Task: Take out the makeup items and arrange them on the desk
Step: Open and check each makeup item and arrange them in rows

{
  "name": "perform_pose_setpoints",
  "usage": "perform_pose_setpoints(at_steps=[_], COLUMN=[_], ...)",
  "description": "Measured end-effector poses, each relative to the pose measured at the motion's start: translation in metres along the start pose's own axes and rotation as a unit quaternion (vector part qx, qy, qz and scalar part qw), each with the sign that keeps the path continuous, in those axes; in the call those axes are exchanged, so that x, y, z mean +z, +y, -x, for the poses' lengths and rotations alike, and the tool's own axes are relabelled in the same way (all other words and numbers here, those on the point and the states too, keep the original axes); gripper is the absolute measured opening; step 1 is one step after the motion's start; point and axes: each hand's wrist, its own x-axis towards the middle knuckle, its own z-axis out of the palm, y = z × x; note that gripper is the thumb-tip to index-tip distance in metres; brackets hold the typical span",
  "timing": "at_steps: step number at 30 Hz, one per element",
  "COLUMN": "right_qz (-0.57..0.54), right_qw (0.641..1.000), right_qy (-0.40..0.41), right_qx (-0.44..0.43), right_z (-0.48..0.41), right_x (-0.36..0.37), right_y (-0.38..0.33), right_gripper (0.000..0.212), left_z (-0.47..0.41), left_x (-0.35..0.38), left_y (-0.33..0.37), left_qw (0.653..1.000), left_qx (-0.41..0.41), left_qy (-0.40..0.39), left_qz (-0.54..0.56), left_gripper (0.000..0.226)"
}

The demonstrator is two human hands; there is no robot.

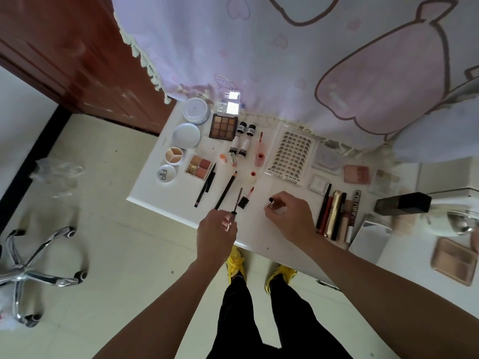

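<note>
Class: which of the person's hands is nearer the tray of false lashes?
Right. The right hand lies just on the person's side of the lash tray; the left hand is farther, off to its left by the desk front edge.

Left hand (216,230) pinches thin wand (238,200) over counter (155,187) near edge. Right hand (289,216) curls round small bottle (272,203), maybe clear glass. Eyeshadow palette (223,126), lash tray (291,154) lie farther back.
</note>
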Motion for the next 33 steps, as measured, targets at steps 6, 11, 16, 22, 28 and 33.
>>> perform_pose_setpoints(at_steps=[6, 11, 16, 22, 28, 33], right_qz=[-0.016, -0.012, -0.029, -0.012, 0.021, 0.043], right_qw=[0.998, 0.998, 0.998, 1.000, 0.999, 0.998], right_qy=[0.055, 0.058, 0.045, -0.001, -0.026, -0.040], right_qx=[0.032, 0.032, 0.032, -0.019, -0.031, -0.032], right_z=[0.011, 0.017, 0.016, 0.011, 0.005, 0.003], right_x=[-0.015, -0.017, -0.011, 0.006, 0.024, 0.030], right_y=[0.013, 0.019, 0.019, 0.001, -0.006, -0.009], right_gripper=[0.012, 0.012, 0.013, 0.016, 0.017, 0.016], left_z=[0.005, -0.006, -0.004, -0.006, -0.018, -0.016], left_x=[0.018, 0.030, 0.027, 0.013, 0.013, 0.016], left_y=[0.008, 0.023, 0.019, 0.005, 0.001, -0.004], left_qw=[0.993, 0.999, 0.996, 0.991, 0.993, 0.995], left_qx=[0.054, 0.034, -0.041, -0.080, -0.055, -0.036], left_qy=[-0.059, -0.031, 0.019, 0.070, 0.070, 0.061], left_qz=[-0.087, -0.018, 0.076, 0.087, 0.083, 0.077], left_gripper=[0.017, 0.012, 0.010, 0.013, 0.011, 0.008])
